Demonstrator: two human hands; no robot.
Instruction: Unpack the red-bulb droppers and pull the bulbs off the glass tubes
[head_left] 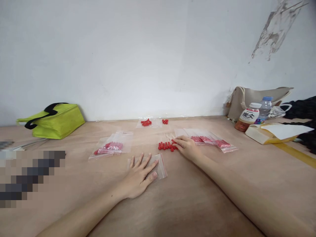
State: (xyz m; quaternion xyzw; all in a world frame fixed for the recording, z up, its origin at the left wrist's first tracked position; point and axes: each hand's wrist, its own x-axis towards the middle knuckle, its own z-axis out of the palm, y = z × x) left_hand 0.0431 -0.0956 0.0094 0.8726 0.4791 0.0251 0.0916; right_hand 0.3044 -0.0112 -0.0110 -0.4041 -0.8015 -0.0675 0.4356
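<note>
My left hand (pixel 139 174) lies flat with fingers spread on an empty clear zip bag (pixel 161 168) on the brown table. My right hand (pixel 187 147) rests further out, its fingers curled at a row of small red-capped pieces (pixel 166 145) lying loose on the table; its fingertips touch the right end of the row. A filled clear bag of red pieces (pixel 112 146) lies to the left. More filled bags (pixel 212 140) lie in a row just right of my right hand.
Loose red pieces on clear bags (pixel 148 122) sit near the wall. A lime-green bag (pixel 55 120) stands at the back left. A beige tote (pixel 254 98), two bottles (pixel 248 117), and a yellow envelope (pixel 269 133) are at the right. A blurred patch covers the left edge.
</note>
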